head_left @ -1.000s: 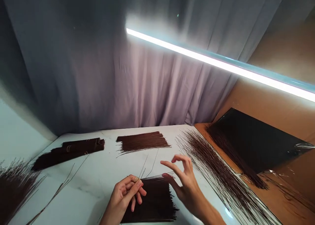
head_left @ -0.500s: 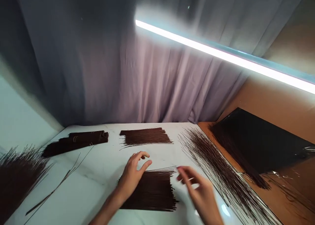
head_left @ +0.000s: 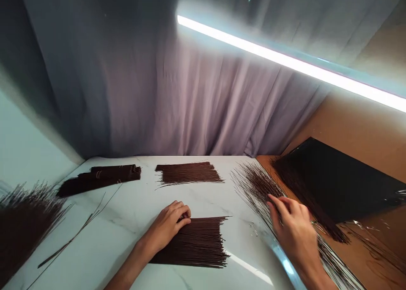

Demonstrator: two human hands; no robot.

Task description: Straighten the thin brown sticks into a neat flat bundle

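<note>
A flat row of thin dark brown sticks [head_left: 199, 243] lies crosswise on the white marbled table in front of me. My left hand [head_left: 171, 222] rests at its far edge, fingers curled and thumb bent toward them; whatever is between them is hidden. At the right, a long loose bundle of similar sticks [head_left: 256, 180] runs along the table's edge. Over that bundle is my right hand [head_left: 294, 228], thumb and index fingertips close together at the sticks. Whether a stick is pinched there is too fine to make out.
Behind the row lies another flat row of sticks [head_left: 190, 172]. Dark rolled bundles [head_left: 101, 178], a few loose sticks [head_left: 76, 237] and a large brushy pile [head_left: 28, 230] are at the left. A black sheet [head_left: 336, 180] is at the right, under a bright tube light [head_left: 285, 61].
My right hand has moved right, from the row's right end to the loose bundle. My left hand has come down onto the row's far edge, its fingers curling in. The view has shifted slightly.
</note>
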